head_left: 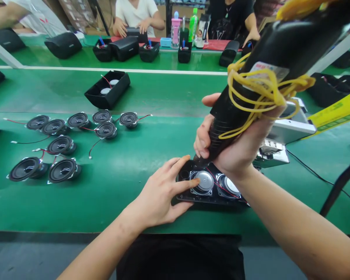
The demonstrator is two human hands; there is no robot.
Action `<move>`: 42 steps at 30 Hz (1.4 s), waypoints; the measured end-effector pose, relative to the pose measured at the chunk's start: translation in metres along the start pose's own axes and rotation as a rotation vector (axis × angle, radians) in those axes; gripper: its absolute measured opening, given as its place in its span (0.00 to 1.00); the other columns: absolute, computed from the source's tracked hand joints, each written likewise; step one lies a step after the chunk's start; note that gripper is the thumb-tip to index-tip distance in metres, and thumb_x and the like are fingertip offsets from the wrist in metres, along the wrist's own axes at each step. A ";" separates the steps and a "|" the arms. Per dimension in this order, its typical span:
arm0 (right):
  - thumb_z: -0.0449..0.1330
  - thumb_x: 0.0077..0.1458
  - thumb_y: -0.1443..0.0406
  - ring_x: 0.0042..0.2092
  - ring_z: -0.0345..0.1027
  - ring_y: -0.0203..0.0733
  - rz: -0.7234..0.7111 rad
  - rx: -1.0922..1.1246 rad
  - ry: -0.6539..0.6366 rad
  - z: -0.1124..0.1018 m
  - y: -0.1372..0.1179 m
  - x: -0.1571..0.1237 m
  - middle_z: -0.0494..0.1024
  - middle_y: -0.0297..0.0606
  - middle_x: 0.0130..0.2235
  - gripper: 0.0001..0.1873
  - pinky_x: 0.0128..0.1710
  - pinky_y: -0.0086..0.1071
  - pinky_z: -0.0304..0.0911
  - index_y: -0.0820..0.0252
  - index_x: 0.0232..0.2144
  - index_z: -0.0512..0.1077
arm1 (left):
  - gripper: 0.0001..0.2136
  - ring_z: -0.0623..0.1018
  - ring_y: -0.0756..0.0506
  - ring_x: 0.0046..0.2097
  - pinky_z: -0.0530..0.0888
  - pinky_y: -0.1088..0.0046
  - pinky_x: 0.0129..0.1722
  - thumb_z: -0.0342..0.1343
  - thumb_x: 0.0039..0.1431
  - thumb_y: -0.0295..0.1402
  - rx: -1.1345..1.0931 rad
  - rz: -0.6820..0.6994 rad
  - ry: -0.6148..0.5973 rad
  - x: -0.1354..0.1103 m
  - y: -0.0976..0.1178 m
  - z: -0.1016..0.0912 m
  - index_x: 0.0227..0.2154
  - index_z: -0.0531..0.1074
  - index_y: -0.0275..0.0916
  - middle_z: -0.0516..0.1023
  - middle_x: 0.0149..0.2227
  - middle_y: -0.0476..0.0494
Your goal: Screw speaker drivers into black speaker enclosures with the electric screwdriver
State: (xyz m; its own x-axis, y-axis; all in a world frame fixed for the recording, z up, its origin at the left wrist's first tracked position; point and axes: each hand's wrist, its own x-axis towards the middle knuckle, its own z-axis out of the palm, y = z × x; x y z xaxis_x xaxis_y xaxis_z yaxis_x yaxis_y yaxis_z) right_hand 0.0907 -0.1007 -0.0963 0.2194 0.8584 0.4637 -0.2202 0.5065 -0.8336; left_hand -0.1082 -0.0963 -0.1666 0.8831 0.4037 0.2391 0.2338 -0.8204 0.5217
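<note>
My right hand point(239, 140) is wrapped round a black electric screwdriver point(251, 77) with yellow rubber bands wound about its body. The screwdriver slants down, its lower end at the far edge of a black speaker panel point(189, 196); the bit's tip is hidden. Two speaker drivers sit in this panel, magnets up: a left driver point(204, 181) and a right driver point(231, 186), partly behind my right wrist. My left hand point(163, 190) grips the panel's left end, thumb at the near edge, one finger on the left driver and another near the screwdriver's end.
Several loose speaker drivers point(61, 144) with wires lie to the left. A black speaker housing point(107, 93) stands farther back. A grey-white device point(291, 130) is at the right, by a yellow strip point(338, 112). Across the bench, people handle black housings near bottles point(193, 27).
</note>
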 end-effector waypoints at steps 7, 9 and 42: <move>0.47 0.60 0.25 0.13 0.54 0.41 0.030 -0.082 0.017 -0.005 0.010 -0.002 0.66 0.29 0.20 0.43 0.12 0.34 0.53 0.52 0.48 0.75 | 0.22 0.60 0.32 0.75 0.68 0.44 0.71 0.65 0.64 0.36 -0.001 0.012 0.011 0.000 0.001 0.000 0.60 0.78 0.49 0.53 0.78 0.38; 0.47 0.61 0.26 0.13 0.54 0.40 0.025 -0.061 0.014 -0.006 0.013 -0.002 0.67 0.29 0.20 0.42 0.12 0.33 0.53 0.52 0.48 0.75 | 0.21 0.61 0.31 0.74 0.69 0.43 0.71 0.66 0.64 0.36 -0.004 0.021 0.022 0.001 0.001 0.000 0.60 0.78 0.48 0.53 0.77 0.37; 0.56 0.60 0.28 0.16 0.57 0.36 0.117 0.096 -0.076 -0.003 0.023 -0.016 0.71 0.29 0.22 0.40 0.14 0.29 0.53 0.56 0.45 0.73 | 0.23 0.62 0.30 0.73 0.65 0.41 0.72 0.67 0.64 0.38 0.052 0.003 -0.009 0.000 0.001 -0.002 0.61 0.77 0.50 0.57 0.74 0.36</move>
State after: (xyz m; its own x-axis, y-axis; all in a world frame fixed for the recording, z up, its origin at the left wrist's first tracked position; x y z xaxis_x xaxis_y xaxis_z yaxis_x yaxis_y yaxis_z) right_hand 0.0853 -0.1036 -0.1237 0.1155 0.9137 0.3897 -0.3305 0.4053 -0.8523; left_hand -0.1090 -0.0962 -0.1650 0.8876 0.3975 0.2327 0.2518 -0.8418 0.4774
